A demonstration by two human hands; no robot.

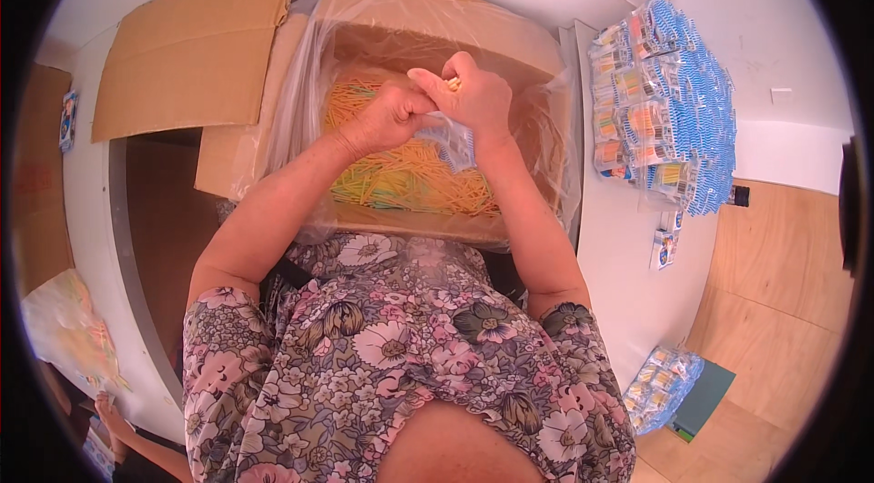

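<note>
Upper centre of frame: right grip [482,105] curled tight round a bundle [453,83], pale ends showing at top. Left grip [396,116] pinched at the edge of a clear bag [448,142], which hangs just below the right grip. Beneath both, loose coloured sticks [410,181] in a lined carton [446,226]. Right: blue-and-clear packs [683,110] stacked on white desk [614,274]; wood panels [774,278] beyond.

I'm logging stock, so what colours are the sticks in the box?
The sticks are yellow and orange, some green, best seen in head view.
</note>
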